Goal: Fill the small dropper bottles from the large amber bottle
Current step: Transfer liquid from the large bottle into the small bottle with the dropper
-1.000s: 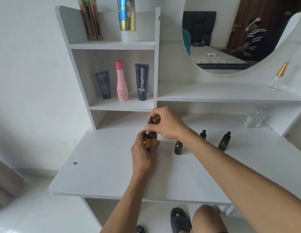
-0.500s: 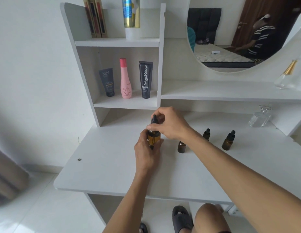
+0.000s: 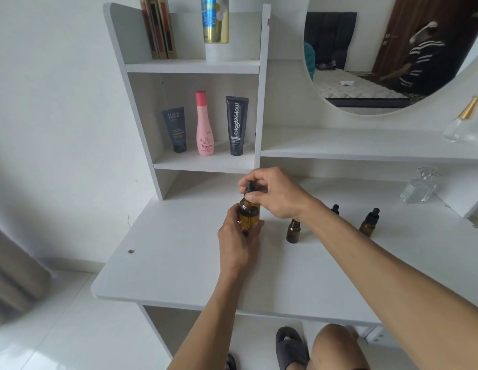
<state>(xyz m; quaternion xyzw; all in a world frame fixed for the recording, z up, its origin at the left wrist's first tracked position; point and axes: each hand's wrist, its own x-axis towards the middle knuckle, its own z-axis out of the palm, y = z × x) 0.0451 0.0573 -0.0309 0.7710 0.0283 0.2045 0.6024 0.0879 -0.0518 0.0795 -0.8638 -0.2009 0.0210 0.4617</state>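
The large amber glass bottle (image 3: 249, 214) with its black dropper cap (image 3: 249, 188) stands upright. At its 3 o'clock, a small uncapped amber glass bottle (image 3: 293, 231) stands; further out stand two small black-capped amber dropper bottles (image 3: 369, 222), one (image 3: 334, 209) mostly hidden.

Pink bottle (image 3: 205, 124) between 2 dark tubes on shelf (image 3: 206, 162).

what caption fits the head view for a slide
Left hand holds the large amber bottle on the white desk while the right hand pinches its dropper cap.
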